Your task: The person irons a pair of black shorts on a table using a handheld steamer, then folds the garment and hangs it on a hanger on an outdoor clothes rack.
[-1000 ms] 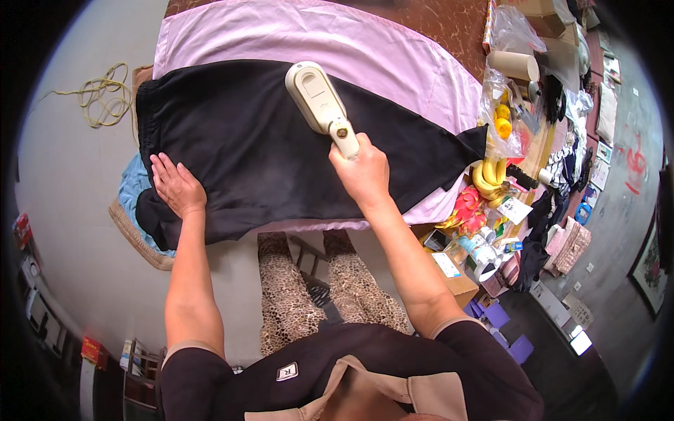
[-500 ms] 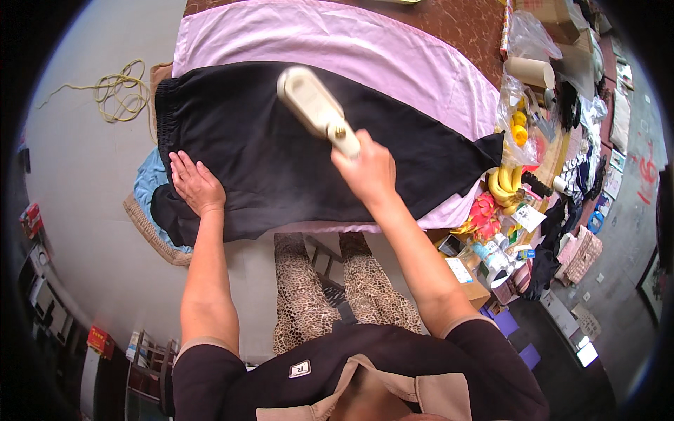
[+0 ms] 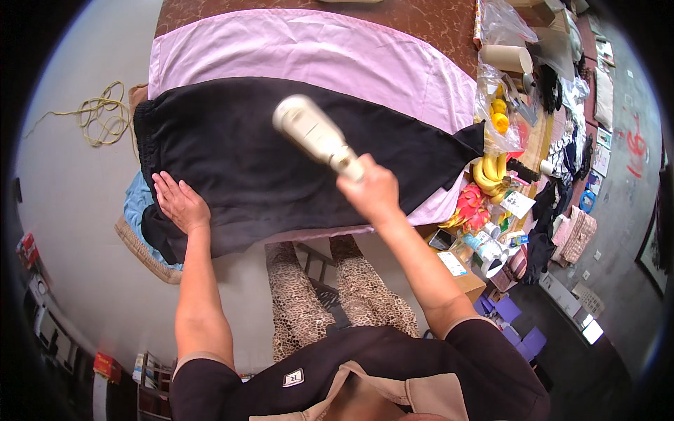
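Observation:
A pair of black trousers (image 3: 281, 168) with a gathered elastic waistband lies spread sideways, its waist at the left. My left hand (image 3: 184, 205) rests flat on the trousers near the waistband, fingers stretched out. In my right hand (image 3: 372, 189) is the handle of a cream handheld garment steamer (image 3: 309, 130), its head pointing to the far left over the middle of the trousers. Whether the steamer's head touches the fabric, I cannot tell. Beneath the trousers is a pink cloth (image 3: 295, 49), showing mostly along the far side.
The table (image 3: 449, 35) has a brown marbled top. Bananas (image 3: 489, 174), dragon fruit (image 3: 469, 208), bottles and plastic bags crowd its right side. Light blue fabric (image 3: 137, 203) sticks out under the trousers at the left. A yellow cord (image 3: 105, 116) lies coiled beyond that edge.
My right hand has brought the steamer slightly nearer to me and to the right over the trousers. My left hand stays pressed by the waistband. The whole view has shifted a little.

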